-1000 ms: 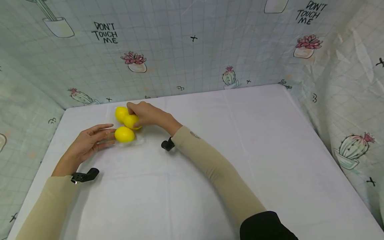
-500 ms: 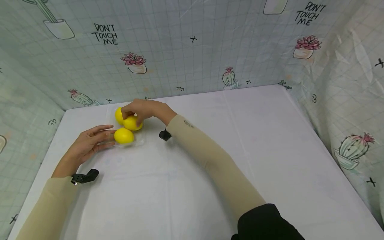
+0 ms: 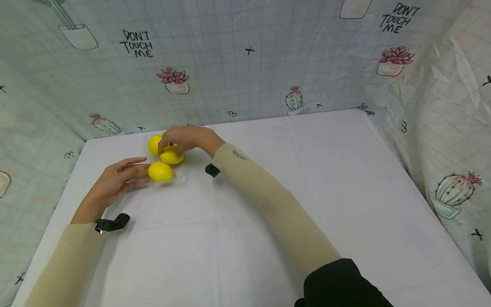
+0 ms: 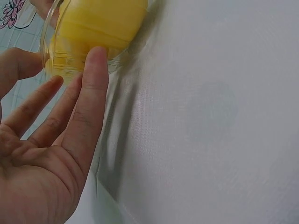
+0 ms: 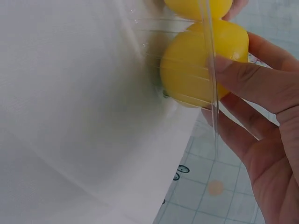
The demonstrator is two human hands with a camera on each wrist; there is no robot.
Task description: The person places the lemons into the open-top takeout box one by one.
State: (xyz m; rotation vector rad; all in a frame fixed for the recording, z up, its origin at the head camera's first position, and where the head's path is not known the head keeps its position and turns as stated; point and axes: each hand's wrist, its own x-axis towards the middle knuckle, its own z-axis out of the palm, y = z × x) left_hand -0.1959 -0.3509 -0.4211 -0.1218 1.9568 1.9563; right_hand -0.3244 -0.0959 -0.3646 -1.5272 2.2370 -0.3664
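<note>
Three yellow lemons sit together in a clear plastic container (image 3: 177, 181) near the far left of the table. My right hand (image 3: 184, 138) reaches in from above and pinches the middle lemon (image 3: 172, 157) between thumb and fingers; in the right wrist view the thumb shows through the container's clear wall (image 5: 211, 107). Partly behind that hand lies the far lemon (image 3: 153, 145). The near lemon (image 3: 160, 172) is closest to my left hand (image 3: 115, 179), whose extended fingers touch the outside of the container, as the left wrist view shows.
The white-covered table (image 3: 245, 230) carries the container close to its back edge. Printed cloth (image 3: 230, 76) with plants and lettering hangs behind and at both sides. Each wrist wears a black strapped device (image 3: 113, 222).
My right hand has shifted slightly, its wrist and forearm moving up and left, and keeps its fingers on the middle lemon. The left hand, container and other lemons have hardly moved.
</note>
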